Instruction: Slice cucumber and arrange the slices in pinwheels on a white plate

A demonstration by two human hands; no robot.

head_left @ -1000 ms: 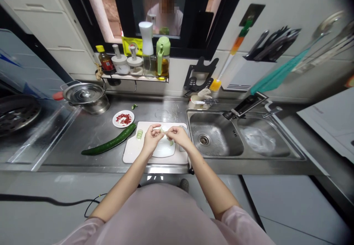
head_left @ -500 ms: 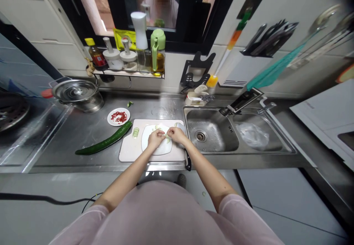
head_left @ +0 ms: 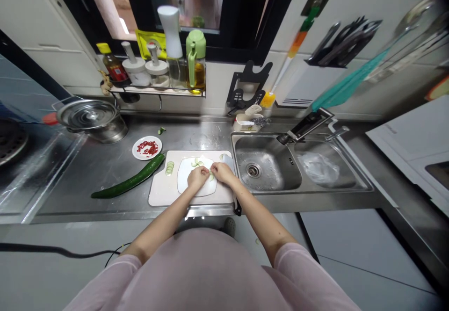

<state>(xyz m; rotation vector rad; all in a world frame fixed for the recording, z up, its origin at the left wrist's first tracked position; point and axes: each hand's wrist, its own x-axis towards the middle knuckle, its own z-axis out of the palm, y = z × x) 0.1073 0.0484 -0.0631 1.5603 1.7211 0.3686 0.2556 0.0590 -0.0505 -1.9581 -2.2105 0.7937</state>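
Note:
A white plate point(head_left: 184, 185) rests on the pale cutting board point(head_left: 159, 193). Over the plate, my left hand point(head_left: 198, 178) and my right hand point(head_left: 222, 172) have their fingertips pinched close together. Between them shows a pale green cucumber slice point(head_left: 211, 177), partly covered by fingers. More thin cucumber slices point(head_left: 196, 162) lie curved near the plate's far edge. A short row of slices point(head_left: 170, 168) lies on the board, left of the plate. By my right forearm is a knife, its blade point(head_left: 228, 161) on the board and its black handle point(head_left: 238, 207) partly hidden.
Left of the board lies a long green cucumber point(head_left: 128, 184), with a small dish point(head_left: 135, 153) of chopped red pieces behind it. A lidded steel pot point(head_left: 107, 131) stands farther left. The double sink point(head_left: 277, 187) is on the right. Seasoning bottles stand on a wall rack point(head_left: 168, 91).
The view has shifted slightly. My hands stay over the plate with fingertips still together, drawn back a little, so the slices near the far edge show more clearly.

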